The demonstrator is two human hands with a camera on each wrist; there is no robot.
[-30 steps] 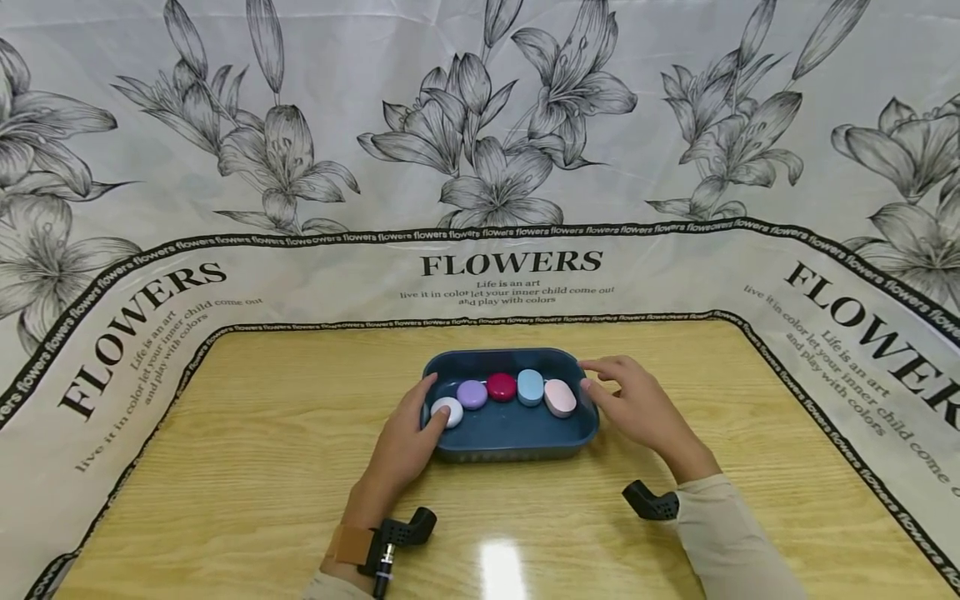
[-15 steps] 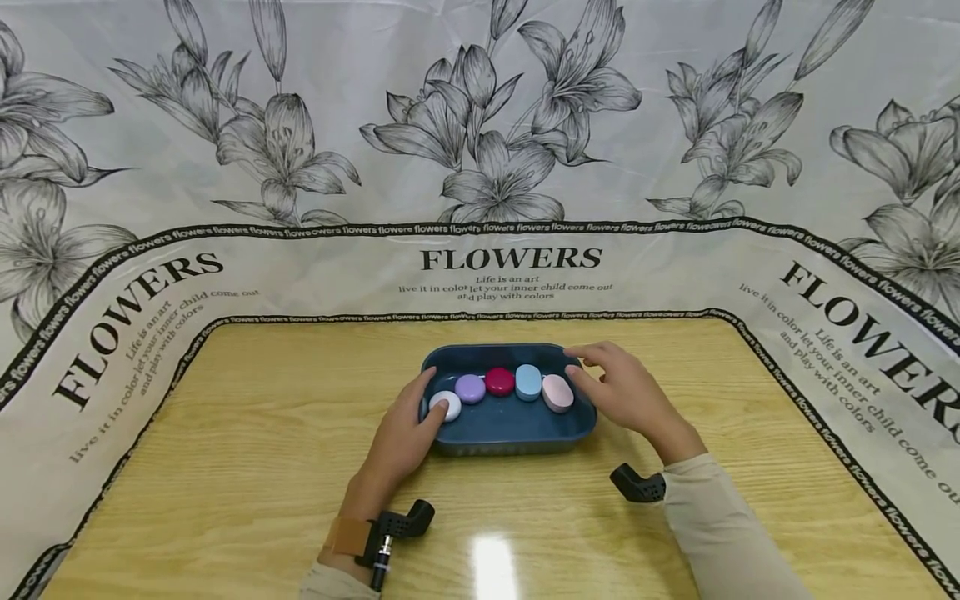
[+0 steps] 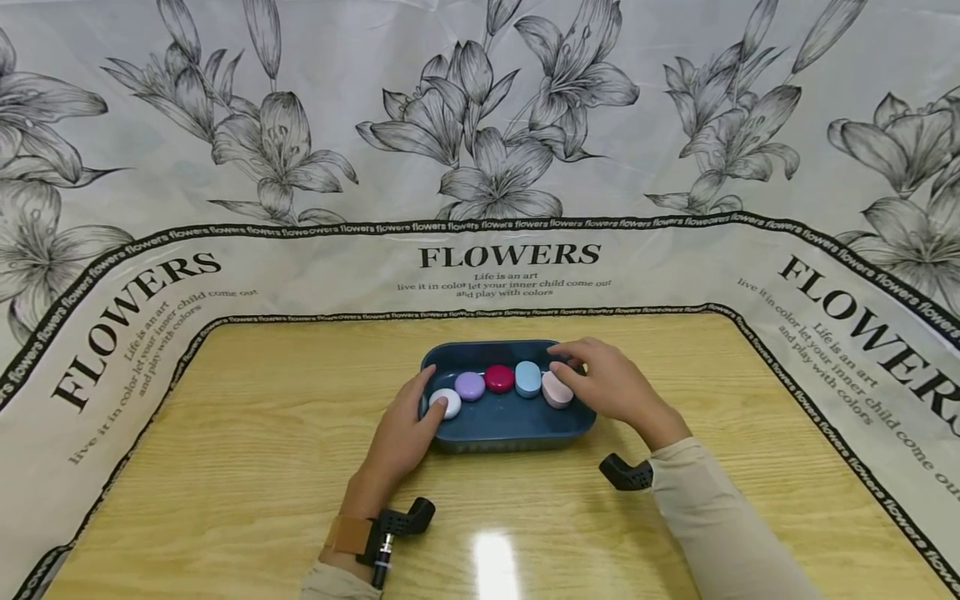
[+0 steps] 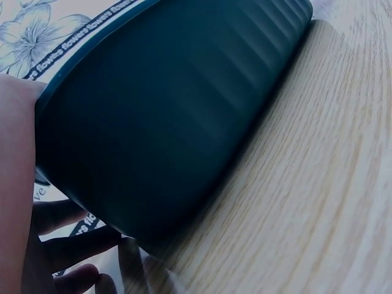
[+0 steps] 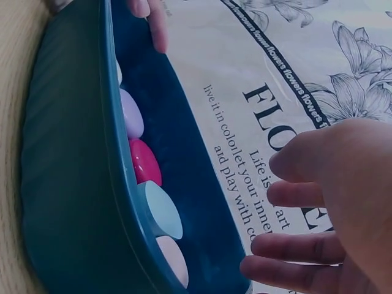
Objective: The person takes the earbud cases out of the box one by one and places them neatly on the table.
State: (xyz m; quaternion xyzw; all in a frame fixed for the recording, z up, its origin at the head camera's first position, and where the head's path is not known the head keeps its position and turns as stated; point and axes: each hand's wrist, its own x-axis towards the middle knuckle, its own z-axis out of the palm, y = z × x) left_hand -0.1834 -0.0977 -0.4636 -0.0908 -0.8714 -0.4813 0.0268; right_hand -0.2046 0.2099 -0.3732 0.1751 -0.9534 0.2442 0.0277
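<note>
Flower-printed cloth (image 3: 345,279) backs a wooden table (image 3: 247,450), where a blue tub (image 3: 495,426) holds five rounded pieces (image 3: 499,378). The left hand (image 3: 401,432) grips the tub's left end, its thumb over the white piece (image 3: 450,402). The right hand (image 3: 611,383) hangs near the pink piece (image 3: 557,393), thumb and fingers apart, holding nothing, further inward than a second ago.

The tub (image 3: 495,427) is blue, the backdrop (image 3: 315,275) grey-flowered white.
</note>
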